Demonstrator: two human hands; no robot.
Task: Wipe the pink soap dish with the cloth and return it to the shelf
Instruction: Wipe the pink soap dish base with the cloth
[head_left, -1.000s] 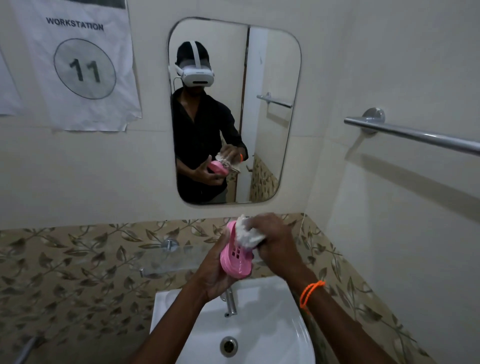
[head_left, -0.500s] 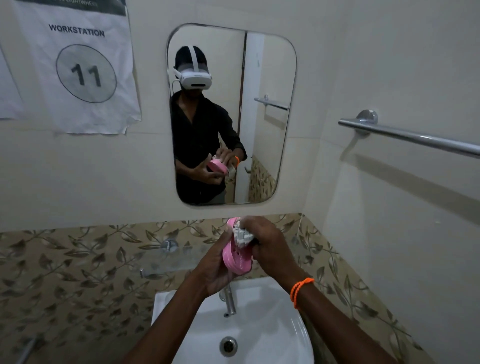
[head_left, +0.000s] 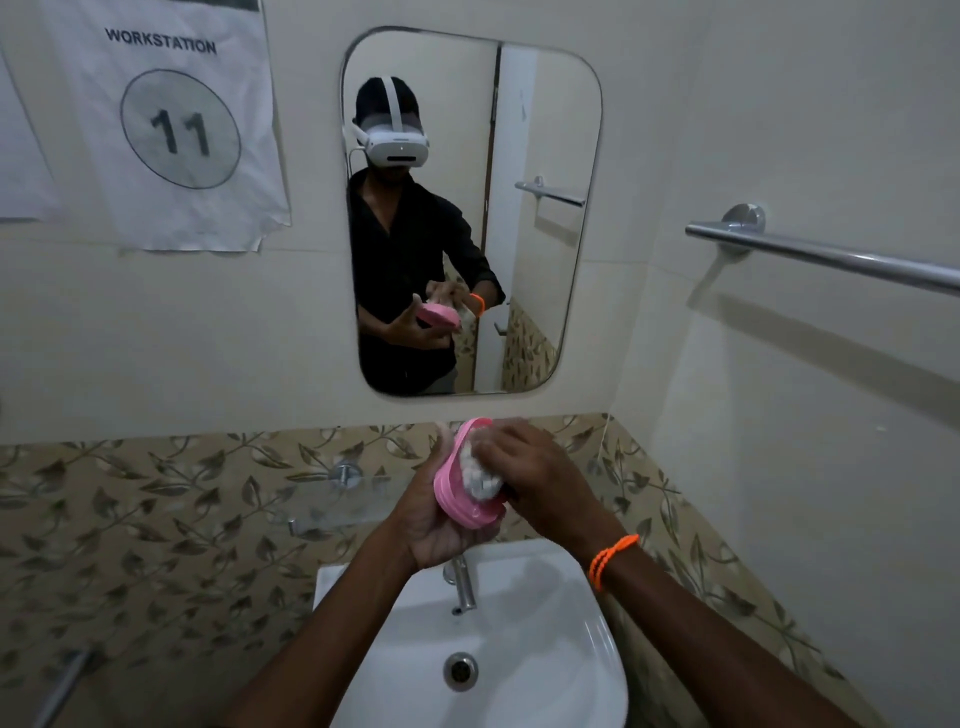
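Note:
The pink soap dish (head_left: 453, 488) is held on edge above the basin, its hollow side facing right. My left hand (head_left: 434, 525) grips it from below and behind. A bunched white cloth (head_left: 480, 475) sits inside the dish, and my right hand (head_left: 535, 475) holds the cloth and presses it into the dish. An orange band circles my right wrist. A clear glass shelf (head_left: 337, 501) juts from the patterned tile wall, just left of the hands.
A white basin (head_left: 524, 675) with a chrome tap (head_left: 464, 582) lies under the hands. A mirror (head_left: 470, 208) hangs above and reflects the person. A chrome towel rail (head_left: 826, 257) crosses the right wall. A paper sign hangs at upper left.
The cloth has gone from the dish's top edge down into its hollow, and the dish has turned more edge-on. Both hands stay above the tap.

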